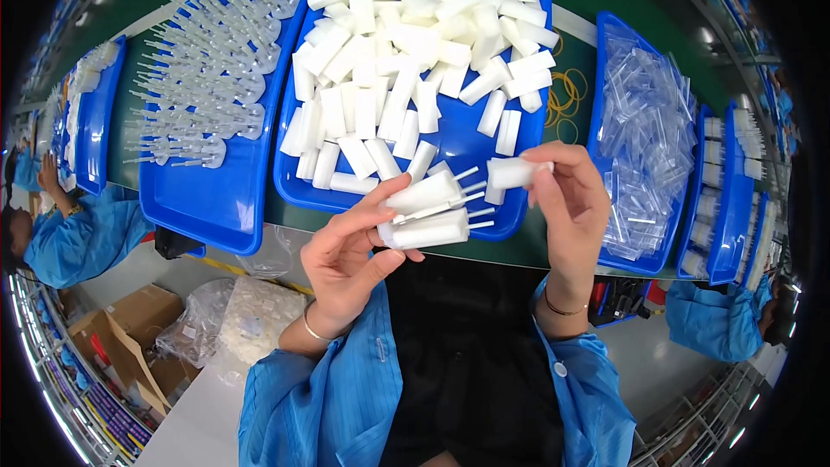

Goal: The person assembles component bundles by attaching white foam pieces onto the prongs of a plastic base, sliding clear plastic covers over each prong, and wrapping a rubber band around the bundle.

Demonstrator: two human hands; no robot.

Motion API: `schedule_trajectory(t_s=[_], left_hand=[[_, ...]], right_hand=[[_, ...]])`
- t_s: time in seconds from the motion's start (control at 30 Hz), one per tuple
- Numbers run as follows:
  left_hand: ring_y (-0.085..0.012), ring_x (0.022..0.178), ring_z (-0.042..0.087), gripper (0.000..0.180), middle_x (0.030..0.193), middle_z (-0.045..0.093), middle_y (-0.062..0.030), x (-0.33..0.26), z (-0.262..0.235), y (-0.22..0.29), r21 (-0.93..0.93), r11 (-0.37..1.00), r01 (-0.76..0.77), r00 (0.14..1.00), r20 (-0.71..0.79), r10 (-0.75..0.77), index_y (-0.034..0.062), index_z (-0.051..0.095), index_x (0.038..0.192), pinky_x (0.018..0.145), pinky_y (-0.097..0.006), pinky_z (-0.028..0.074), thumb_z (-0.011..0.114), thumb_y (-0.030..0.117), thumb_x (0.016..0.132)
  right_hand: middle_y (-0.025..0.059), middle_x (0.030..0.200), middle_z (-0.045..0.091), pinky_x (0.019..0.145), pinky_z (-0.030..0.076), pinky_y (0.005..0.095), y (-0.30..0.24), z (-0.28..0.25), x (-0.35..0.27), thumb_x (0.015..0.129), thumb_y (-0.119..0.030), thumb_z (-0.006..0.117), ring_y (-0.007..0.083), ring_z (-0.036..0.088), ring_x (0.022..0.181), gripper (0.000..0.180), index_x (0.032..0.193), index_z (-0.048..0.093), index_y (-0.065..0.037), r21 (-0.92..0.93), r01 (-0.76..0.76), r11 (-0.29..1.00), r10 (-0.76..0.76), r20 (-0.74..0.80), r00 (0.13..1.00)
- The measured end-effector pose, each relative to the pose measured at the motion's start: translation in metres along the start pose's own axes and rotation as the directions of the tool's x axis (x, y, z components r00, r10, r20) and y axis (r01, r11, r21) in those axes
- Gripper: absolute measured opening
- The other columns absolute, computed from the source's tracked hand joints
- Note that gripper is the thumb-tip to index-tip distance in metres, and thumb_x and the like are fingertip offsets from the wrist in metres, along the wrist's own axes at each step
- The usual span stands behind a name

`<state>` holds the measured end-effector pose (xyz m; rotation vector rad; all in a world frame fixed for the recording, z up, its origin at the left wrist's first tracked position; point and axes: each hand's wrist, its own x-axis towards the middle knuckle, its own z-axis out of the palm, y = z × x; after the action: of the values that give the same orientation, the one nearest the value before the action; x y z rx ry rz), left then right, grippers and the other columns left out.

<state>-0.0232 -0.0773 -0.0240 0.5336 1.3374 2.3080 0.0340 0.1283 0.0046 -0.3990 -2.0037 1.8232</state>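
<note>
In my left hand (346,251), fingers and thumb close round the base of a pronged plastic piece (425,213). Its thin pale prongs point to the right, and white foam pieces (441,232) sit among them. My right hand (572,199) pinches one more white foam piece (510,173) between thumb and fingers, just right of the prong tips and a little above them. Both hands are over the near edge of a large blue tray (458,134) that holds a heap of similar white foam pieces (415,26).
To the left, a blue tray (203,207) holds rows of pronged plastic pieces (207,69). Clear plastic sleeves (644,138) fill a tray on the right. Yellow rubber bands (566,91) lie between trays. Co-workers in blue sleeves (82,238) are at both sides. A cardboard box (130,355) stands on the floor.
</note>
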Motion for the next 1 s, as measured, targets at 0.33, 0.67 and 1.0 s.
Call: schedule_trajectory(t_s=[0.33,0.67,1.0], left_hand=[[-0.0319,0.102,0.058,0.022,0.118,0.049,-0.0321,0.000,0.011,-0.008,0.190,0.981,-0.033,0.999,0.018,0.030,-0.0030,0.061,0.097,0.081,-0.035,0.050,0.066,0.003,0.077],[-0.0324,0.102,0.059,0.021,0.112,0.055,-0.0294,0.003,0.019,-0.008,0.329,0.935,-0.130,0.989,0.112,0.098,-0.0021,0.064,0.091,0.085,-0.035,0.046,0.071,0.005,0.073],[-0.0304,0.096,0.062,0.023,0.109,0.058,-0.0273,0.005,0.022,-0.005,0.492,0.859,-0.141,0.986,0.143,0.079,-0.0032,0.065,0.090,0.080,-0.031,0.049,0.072,0.003,0.069]], right_hand=[[0.0052,0.083,0.056,0.053,0.036,0.0182,0.012,-0.022,-0.012,0.087,-0.009,0.054,0.0058,0.047,0.063,0.009,0.092,0.053,-0.002,0.476,-0.209,0.854,0.191,0.085,0.978],[0.0052,0.086,0.058,0.053,0.036,0.0179,0.013,-0.026,-0.017,0.089,-0.013,0.053,0.0049,0.046,0.062,0.011,0.092,0.055,-0.002,0.446,-0.200,0.872,0.197,0.054,0.979],[0.0034,0.077,0.059,0.050,0.033,0.0170,0.012,-0.029,-0.019,0.085,-0.005,0.054,0.0030,0.044,0.056,0.005,0.084,0.057,0.000,0.393,-0.205,0.896,0.235,-0.029,0.972]])
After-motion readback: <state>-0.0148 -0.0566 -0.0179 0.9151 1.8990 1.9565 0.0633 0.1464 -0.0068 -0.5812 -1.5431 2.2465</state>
